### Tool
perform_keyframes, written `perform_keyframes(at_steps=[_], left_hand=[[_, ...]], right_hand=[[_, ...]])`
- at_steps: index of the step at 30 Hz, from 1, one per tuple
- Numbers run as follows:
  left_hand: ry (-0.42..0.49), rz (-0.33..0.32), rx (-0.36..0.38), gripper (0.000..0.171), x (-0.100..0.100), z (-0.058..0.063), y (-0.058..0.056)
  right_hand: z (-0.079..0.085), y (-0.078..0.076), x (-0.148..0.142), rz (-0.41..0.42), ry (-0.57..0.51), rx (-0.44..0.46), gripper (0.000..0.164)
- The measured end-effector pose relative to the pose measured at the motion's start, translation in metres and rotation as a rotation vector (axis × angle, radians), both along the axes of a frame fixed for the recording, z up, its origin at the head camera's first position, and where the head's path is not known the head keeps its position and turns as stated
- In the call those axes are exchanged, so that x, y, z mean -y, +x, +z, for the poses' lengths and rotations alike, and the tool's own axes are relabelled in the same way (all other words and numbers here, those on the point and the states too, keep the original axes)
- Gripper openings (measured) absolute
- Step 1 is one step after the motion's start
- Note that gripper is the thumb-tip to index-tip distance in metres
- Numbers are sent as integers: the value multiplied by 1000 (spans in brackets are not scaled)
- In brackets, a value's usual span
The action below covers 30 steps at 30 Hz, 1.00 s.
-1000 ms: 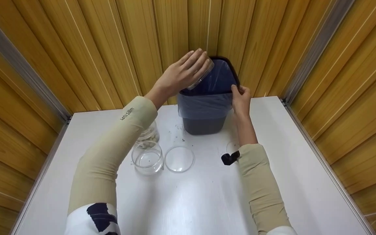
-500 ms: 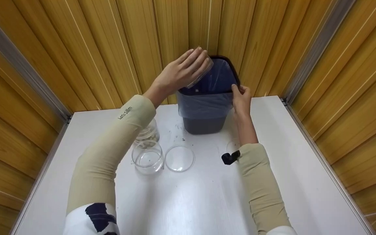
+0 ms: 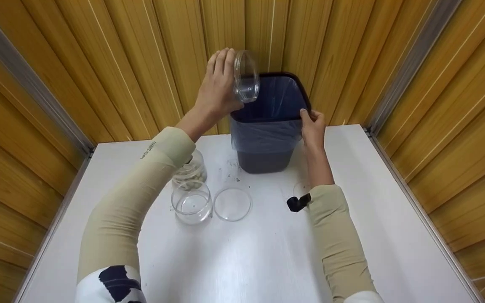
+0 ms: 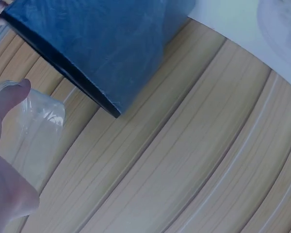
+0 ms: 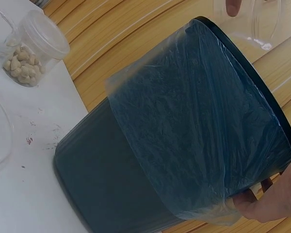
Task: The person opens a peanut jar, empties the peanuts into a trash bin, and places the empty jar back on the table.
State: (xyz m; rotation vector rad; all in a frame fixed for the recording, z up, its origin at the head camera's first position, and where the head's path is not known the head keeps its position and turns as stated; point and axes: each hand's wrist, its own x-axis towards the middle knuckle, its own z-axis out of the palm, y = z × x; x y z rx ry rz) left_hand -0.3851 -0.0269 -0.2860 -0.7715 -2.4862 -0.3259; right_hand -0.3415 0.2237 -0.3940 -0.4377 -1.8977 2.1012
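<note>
My left hand [image 3: 219, 84] grips a clear jar [image 3: 247, 78] tilted on its side, its mouth facing right, above the left rim of a dark bin [image 3: 265, 162]. No contents show in that jar. In the left wrist view the thumb [image 4: 12, 97] presses on the clear wall. A blue-grey bag lines the bin and folds over its outside [image 5: 169, 121]. My right hand [image 3: 313, 130] pinches the bin's right rim, thumb on top and fingers beneath, as the right wrist view [image 5: 276, 194] also shows.
A lidded clear jar of pale nuts [image 5: 24, 65] stands on the white table [image 3: 242, 261] left of the bin. Before it are an open clear jar [image 3: 191, 206] and a round clear lid [image 3: 233, 205]. Dark crumbs [image 3: 237, 179] lie near the bin. Wood-patterned walls [image 3: 141, 63] enclose the table.
My left hand has lifted the jar up and to the left, turning it from mouth-down over the bin to sideways. My right hand keeps its hold on the rim.
</note>
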Motion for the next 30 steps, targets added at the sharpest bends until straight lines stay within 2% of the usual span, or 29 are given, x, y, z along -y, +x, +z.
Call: perform_keyframes(at_steps=[3, 6, 9, 13, 20, 22, 26, 30], left_hand=[[129, 13, 106, 132, 5, 2, 3], [249, -4, 158, 134, 12, 0, 6], [360, -24, 184, 133, 21, -7, 10], [457, -59, 183, 134, 34, -18, 19], [462, -159, 96, 130, 57, -47, 35], [484, -179, 98, 131, 62, -57, 40], [499, -207, 164, 130, 64, -80, 54], [492, -214, 269, 129, 57, -113, 73]], right_hand=[[1, -1, -2, -9, -3, -3, 55], [1, -3, -4, -19, -3, 0, 54], [-1, -4, -4, -17, -3, 7, 53], [-4, -4, -3, -11, 1, 19, 53], [-7, -3, -3, -13, 11, 29, 55], [-6, -3, -3, -4, 8, 30, 55], [-4, -4, -5, -1, 9, 26, 55], [-4, -4, -7, 3, 28, 28, 56]])
